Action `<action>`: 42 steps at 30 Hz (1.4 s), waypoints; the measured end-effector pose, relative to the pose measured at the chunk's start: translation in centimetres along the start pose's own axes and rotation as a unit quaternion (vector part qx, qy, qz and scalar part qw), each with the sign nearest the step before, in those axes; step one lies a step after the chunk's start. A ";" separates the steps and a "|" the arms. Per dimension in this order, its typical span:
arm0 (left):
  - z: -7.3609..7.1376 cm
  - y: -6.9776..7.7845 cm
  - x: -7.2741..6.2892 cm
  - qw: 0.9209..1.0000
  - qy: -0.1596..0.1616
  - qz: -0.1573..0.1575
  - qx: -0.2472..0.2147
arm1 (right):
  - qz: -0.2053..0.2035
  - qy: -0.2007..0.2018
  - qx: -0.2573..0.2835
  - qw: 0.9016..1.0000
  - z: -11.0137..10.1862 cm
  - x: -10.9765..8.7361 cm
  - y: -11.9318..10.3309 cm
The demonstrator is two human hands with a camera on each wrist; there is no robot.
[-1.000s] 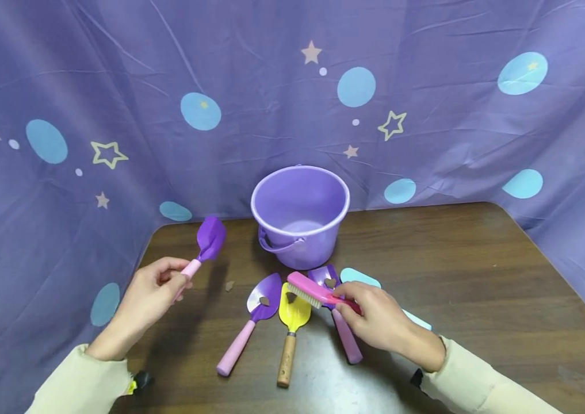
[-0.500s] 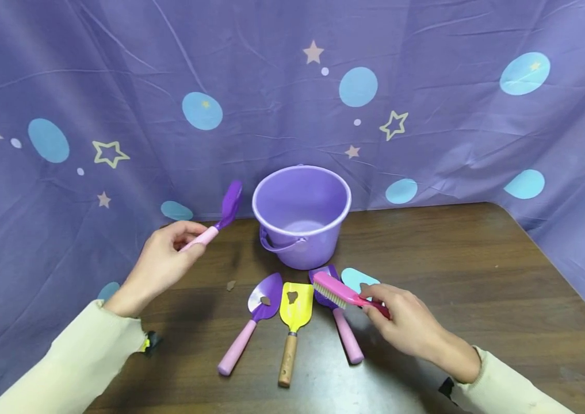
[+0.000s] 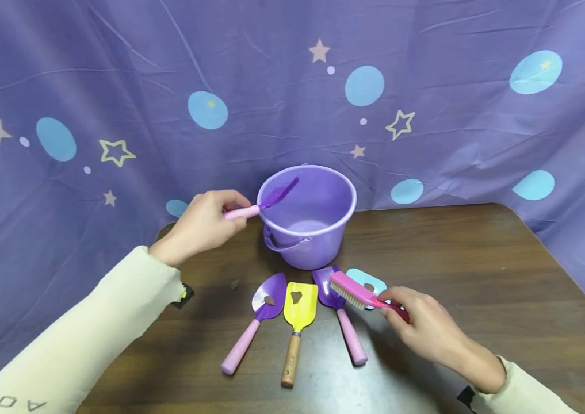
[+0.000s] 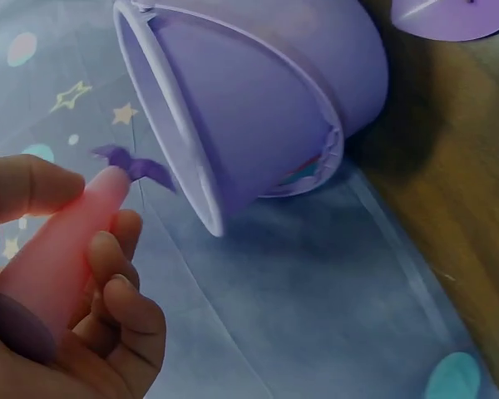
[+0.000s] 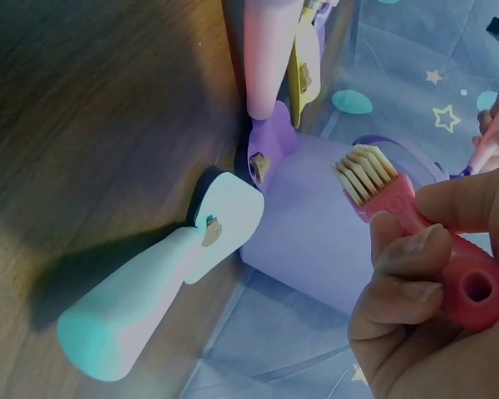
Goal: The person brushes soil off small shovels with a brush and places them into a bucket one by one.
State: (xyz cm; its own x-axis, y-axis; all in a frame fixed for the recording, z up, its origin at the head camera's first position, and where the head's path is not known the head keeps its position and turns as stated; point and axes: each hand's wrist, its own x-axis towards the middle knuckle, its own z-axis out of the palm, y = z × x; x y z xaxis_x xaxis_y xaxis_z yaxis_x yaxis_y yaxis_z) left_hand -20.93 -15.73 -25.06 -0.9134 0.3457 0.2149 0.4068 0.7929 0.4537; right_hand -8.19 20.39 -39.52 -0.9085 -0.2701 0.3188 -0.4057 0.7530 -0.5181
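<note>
My left hand [image 3: 206, 221] grips the pink handle of a purple hand trowel [image 3: 279, 194], its blade reaching over the left rim of a purple bucket [image 3: 318, 251]. In my right hand [image 3: 432, 328] is a pink brush [image 3: 351, 288] with pale bristles, held above the lying tools. Under the brush in the head view are a purple shovel [image 3: 351, 340] with a pink handle and a light-blue scoop [image 5: 121, 307]. A brown flake [image 5: 212, 232] lies on the scoop's blade, another flake [image 5: 259, 166] on the purple shovel's.
Left of these lie a yellow shovel [image 3: 299, 316] with a wooden handle and a pointed purple trowel [image 3: 242, 348], both bearing brown flakes. A small flake [image 3: 234, 284] is on the wooden table [image 3: 442, 247]. A patterned purple cloth [image 3: 271, 86] hangs behind the bucket.
My left hand has carried its trowel right and up, from beside the bucket to over its rim. My right hand has moved the brush right, from over the yellow shovel towards the light-blue scoop.
</note>
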 end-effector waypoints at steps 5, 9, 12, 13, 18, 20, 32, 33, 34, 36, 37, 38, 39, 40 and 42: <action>1.0 1.8 2.4 0.997 -0.032 0.032 0.055 | 0.008 0.000 0.003 1.000 -0.5 -0.2 0.2; 2.0 3.2 4.4 0.990 -0.068 0.032 0.116 | 0.010 0.008 0.003 1.000 -0.7 -0.3 0.4; 2.9 4.0 5.7 0.983 -0.091 0.028 0.157 | 0.009 0.012 0.001 1.000 -0.6 -0.4 0.6; 3.2 4.2 6.0 0.981 -0.097 0.027 0.167 | 0.008 0.012 0.000 1.000 -0.6 -0.4 0.6; 4.9 4.8 7.3 0.971 -0.125 0.024 0.200 | 0.010 0.008 -0.003 1.000 -0.6 -0.2 0.6; 5.6 4.9 7.7 0.968 -0.138 0.022 0.207 | 0.009 0.009 -0.005 1.000 -0.6 -0.1 0.6; 9.6 5.4 9.4 0.958 -0.196 -0.029 0.206 | 0.012 0.002 -0.007 1.000 -0.2 -0.1 0.9; 9.7 5.5 9.5 0.958 -0.199 -0.035 0.203 | 0.012 0.003 -0.007 1.000 -0.1 -0.1 0.9; 9.8 5.5 9.5 0.958 -0.202 -0.040 0.199 | 0.011 0.004 -0.007 1.000 -0.1 0.0 1.0; 9.9 5.6 9.7 0.958 -0.206 -0.050 0.192 | 0.011 0.004 -0.008 1.000 0.0 0.0 1.0; 10.0 5.6 9.7 0.958 -0.208 -0.053 0.189 | 0.011 0.004 -0.008 1.000 0.0 0.0 1.0; 10.0 5.6 9.8 0.958 -0.210 -0.057 0.186 | 0.010 0.004 -0.008 1.000 0.0 0.0 0.9; 10.1 5.5 9.8 0.958 -0.212 -0.062 0.183 | 0.009 0.003 -0.008 1.000 0.1 0.0 0.9; 10.2 5.4 9.8 0.958 -0.214 -0.066 0.182 | 0.008 0.003 -0.008 1.000 0.1 0.0 0.9; 10.4 5.1 9.9 0.956 -0.218 -0.075 0.181 | 0.006 0.003 -0.007 1.000 0.2 0.0 0.8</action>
State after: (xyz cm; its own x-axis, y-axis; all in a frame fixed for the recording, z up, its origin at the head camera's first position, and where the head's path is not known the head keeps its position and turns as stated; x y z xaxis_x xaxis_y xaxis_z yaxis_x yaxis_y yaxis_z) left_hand -28.00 -3.02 -29.59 -0.9125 0.3276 -0.2451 0.3107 0.9446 0.1057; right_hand -8.55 20.84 -40.04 -0.9126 -0.2568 0.3181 -0.3933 0.7640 -0.5114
